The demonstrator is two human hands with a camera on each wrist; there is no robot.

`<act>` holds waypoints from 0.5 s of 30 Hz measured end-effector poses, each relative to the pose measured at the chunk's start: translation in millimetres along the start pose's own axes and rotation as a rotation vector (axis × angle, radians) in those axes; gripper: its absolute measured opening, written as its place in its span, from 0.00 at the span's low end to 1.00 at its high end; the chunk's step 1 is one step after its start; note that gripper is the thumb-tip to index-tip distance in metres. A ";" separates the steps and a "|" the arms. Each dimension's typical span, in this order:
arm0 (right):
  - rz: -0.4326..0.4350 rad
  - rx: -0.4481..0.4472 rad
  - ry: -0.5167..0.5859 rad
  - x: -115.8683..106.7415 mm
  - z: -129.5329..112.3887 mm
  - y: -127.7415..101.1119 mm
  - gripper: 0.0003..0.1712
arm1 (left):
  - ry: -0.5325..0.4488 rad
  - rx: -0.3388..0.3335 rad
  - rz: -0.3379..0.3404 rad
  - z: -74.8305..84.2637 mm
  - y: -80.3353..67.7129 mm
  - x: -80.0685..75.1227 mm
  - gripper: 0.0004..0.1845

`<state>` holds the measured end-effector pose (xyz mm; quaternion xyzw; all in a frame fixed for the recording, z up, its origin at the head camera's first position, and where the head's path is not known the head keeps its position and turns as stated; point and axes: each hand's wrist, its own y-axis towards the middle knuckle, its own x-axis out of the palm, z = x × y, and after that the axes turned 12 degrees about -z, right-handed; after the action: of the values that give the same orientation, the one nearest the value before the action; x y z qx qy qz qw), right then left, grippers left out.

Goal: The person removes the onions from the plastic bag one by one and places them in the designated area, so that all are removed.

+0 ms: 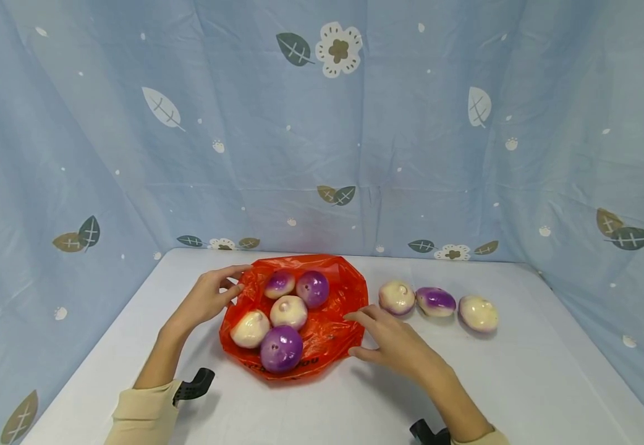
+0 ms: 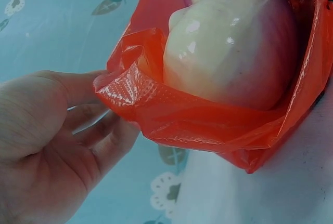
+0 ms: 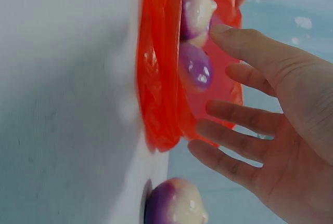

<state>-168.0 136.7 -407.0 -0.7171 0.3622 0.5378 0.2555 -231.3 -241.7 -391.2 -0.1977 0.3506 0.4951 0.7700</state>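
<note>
In the head view a red plastic bag [image 1: 333, 309] lies spread with its mouth up on the white table, holding several glossy purple-and-white turnips [image 1: 281, 349]. My left hand [image 1: 207, 296] is at the bag's left rim; in the left wrist view, the thumb and fingers [image 2: 117, 138] pinch the folded plastic edge beside a pale turnip [image 2: 229, 47]. On the other side, my right hand [image 1: 391, 340] reaches to the bag's right rim with its fingers spread and nothing in its grasp. The right wrist view shows its palm facing the bag [image 3: 156, 78].
To the right of the bag, three more turnips sit in a row: a pale one [image 1: 397, 297], a purple-topped one [image 1: 436, 302] and another pale one [image 1: 478, 313]. A blue patterned curtain [image 1: 322, 136] hangs behind and beside the white table [image 1: 550, 371].
</note>
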 end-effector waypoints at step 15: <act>-0.071 -0.035 0.030 5.9 -24.8 13.6 0.33 | -0.006 0.019 0.005 1.8 -1.1 -1.3 0.24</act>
<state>-163.3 108.3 -405.1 -0.7418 0.3308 0.5241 0.2561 -230.0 -241.9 -389.1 -0.1880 0.3535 0.4943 0.7716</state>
